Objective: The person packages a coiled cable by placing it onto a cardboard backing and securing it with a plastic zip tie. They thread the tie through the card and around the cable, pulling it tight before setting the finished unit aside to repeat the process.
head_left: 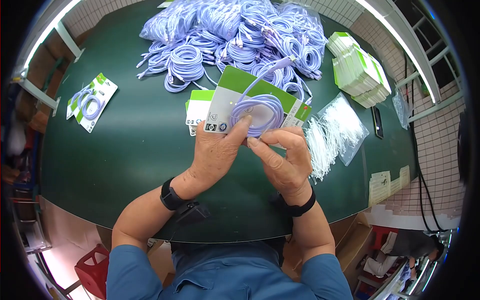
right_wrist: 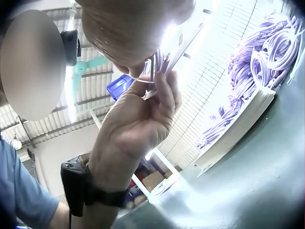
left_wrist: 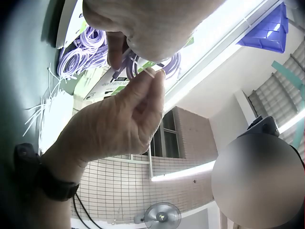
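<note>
In the head view my left hand (head_left: 215,152) grips a green and white printed card (head_left: 227,92) by its lower edge. The thumb presses a coiled lilac USB cable (head_left: 278,114) against the card's face, with one plug end sticking up past the top edge. My right hand (head_left: 287,160) is at the bottom of the coil, thumb and forefinger pinched together. Between those fingertips the left wrist view shows a thin white tie (left_wrist: 150,73). The right wrist view shows the tie curving by the cable, partly hidden behind the left hand (right_wrist: 133,38).
Behind the held card lies a small stack of cards (head_left: 200,107). A large heap of lilac cables (head_left: 240,40) fills the back. To the right are white ties (head_left: 320,150), stacked cards (head_left: 357,70) and a phone (head_left: 377,122). Carded cables (head_left: 92,105) lie at left.
</note>
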A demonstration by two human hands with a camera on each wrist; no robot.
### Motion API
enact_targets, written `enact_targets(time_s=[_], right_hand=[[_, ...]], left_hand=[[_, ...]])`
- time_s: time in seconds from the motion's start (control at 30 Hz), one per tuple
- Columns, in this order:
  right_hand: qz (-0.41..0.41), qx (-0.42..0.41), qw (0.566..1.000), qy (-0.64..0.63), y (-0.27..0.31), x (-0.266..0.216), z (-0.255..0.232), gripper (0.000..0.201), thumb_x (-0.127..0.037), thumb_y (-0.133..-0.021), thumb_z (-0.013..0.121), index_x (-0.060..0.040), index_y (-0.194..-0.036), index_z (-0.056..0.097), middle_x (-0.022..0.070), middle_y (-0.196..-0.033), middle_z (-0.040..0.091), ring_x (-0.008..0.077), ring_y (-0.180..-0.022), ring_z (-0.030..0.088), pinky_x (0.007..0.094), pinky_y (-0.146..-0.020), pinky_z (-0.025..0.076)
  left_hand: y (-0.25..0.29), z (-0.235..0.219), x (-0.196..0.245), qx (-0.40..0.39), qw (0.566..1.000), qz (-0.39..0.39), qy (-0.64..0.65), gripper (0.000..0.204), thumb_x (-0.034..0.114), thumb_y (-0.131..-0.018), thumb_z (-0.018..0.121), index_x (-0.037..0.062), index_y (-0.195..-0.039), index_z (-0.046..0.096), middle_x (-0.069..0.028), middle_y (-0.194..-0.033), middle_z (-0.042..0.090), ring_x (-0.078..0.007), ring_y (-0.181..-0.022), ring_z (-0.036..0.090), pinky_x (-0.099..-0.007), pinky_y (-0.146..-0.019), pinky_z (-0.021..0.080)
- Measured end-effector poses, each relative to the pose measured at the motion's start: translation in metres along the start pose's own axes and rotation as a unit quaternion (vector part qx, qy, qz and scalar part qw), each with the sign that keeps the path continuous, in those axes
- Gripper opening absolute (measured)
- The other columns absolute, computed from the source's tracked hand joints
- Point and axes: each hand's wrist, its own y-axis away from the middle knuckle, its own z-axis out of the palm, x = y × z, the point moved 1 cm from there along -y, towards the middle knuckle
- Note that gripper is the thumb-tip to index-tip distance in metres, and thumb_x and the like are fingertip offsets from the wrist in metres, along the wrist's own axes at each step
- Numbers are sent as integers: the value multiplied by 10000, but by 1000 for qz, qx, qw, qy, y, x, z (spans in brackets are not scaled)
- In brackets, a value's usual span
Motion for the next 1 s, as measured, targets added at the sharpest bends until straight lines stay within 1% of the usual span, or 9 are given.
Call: enact_targets(time_s=[0.13,0.43,0.53,0.6,0.7,0.73,0.8,0.97,1.0], right_hand=[[-7,-6,1000,-11,-1,-3,-1,443,96,-691,851,-105,-1083,803,49,-985,680,226,-832,670,341,-689,562],[-17,-5,999,32,3,-4,0,405,75,-735,847,-126,-1079,773,64,-1013,749,226,-773,650,327,-641,529],[-20,2,999,33,5,-2,0,381,48,-734,840,-123,-1068,774,52,-1021,756,218,-779,651,328,-643,520],[-24,16,999,29,7,1,1,344,-3,-728,825,-112,-1051,782,32,-1046,760,203,-807,660,332,-663,514],[-17,38,999,18,8,2,4,352,9,-723,835,-116,-1049,783,31,-1027,768,200,-798,653,329,-658,509],[-12,49,999,12,8,1,4,356,14,-721,840,-118,-1047,783,31,-1018,771,198,-793,650,327,-655,507],[-8,44,999,13,8,-1,2,356,29,-738,846,-125,-1052,777,39,-1018,771,205,-785,649,325,-650,509],[10,37,999,17,7,-4,1,349,56,-778,855,-143,-1050,766,52,-1017,770,219,-773,648,322,-643,515],[12,37,999,18,7,-4,1,343,56,-782,854,-145,-1045,766,51,-1016,770,219,-775,649,323,-645,516]], left_hand=[[-1,-3,-4,-6,997,36,-64,196,118,-993,708,-11,-1140,704,-53,-908,749,-94,-766,699,-283,-649,558],[-2,-5,-4,-13,996,43,-78,170,116,-989,703,-6,-1107,708,-52,-884,748,-94,-750,693,-281,-646,546],[-1,-3,-4,-5,999,12,-52,170,107,-994,696,-11,-1116,702,-44,-885,744,-86,-753,697,-280,-646,558],[-1,-4,-3,-10,998,18,-55,172,103,-995,693,-14,-1121,699,-41,-891,744,-82,-757,698,-279,-648,564],[0,-3,-1,-20,997,30,-63,176,96,-999,688,-20,-1132,694,-35,-902,742,-74,-766,701,-276,-652,575],[1,-2,1,-15,999,18,-44,176,91,-1000,685,-20,-1136,692,-37,-911,743,-75,-769,705,-274,-653,578],[1,0,3,-6,1000,-5,-5,176,81,-1002,679,-22,-1144,689,-42,-928,745,-78,-776,711,-272,-656,586],[1,-1,2,-7,1000,-10,17,166,67,-1003,669,-17,-1145,694,-54,-938,746,-83,-777,714,-270,-656,589],[0,-2,1,-14,1000,5,1,166,63,-1003,667,-17,-1146,694,-56,-940,747,-86,-778,716,-270,-656,590]])
